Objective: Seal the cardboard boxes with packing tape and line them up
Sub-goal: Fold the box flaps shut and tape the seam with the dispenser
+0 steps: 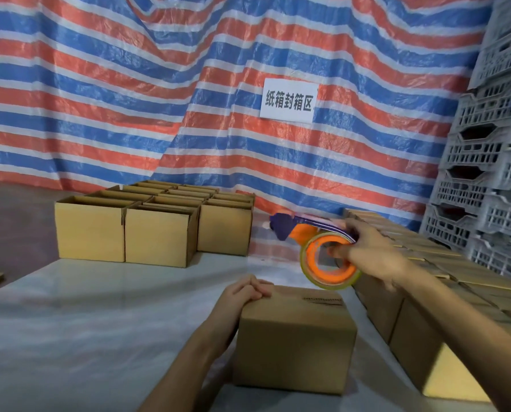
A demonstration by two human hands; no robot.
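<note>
The right hand (376, 254) is clenched around a tape dispenser (289, 230), with one digit pushed into the orange core of the tape roll (322, 276). The dispenser hangs in the air right of centre, above and just past the far right corner of the cardboard box (295, 337). Its dark blue and orange frame points toward the left of the frame. It is motion-blurred, so whether tape runs from the roll to the box is hard to say.

The left hand (248, 289) rests on the far left corner of that box, fingers together and seemingly bent over the top edge, holding it. The box stands closed at lower centre on a pale sheet (99, 307), and a dark strip shows along the middle of its top.

Along the right side, a line of closed boxes (426, 263) runs from the lower right corner back toward the wall, set just beside the held box. Left of centre and farther back is a block of open boxes (159, 233), flaps up, packed side by side.

Behind everything hangs a red, white and blue striped tarp (188, 84) with a white paper sign (288, 101) fixed to it. Grey plastic crates (491, 173) are stacked up the right edge.
</note>
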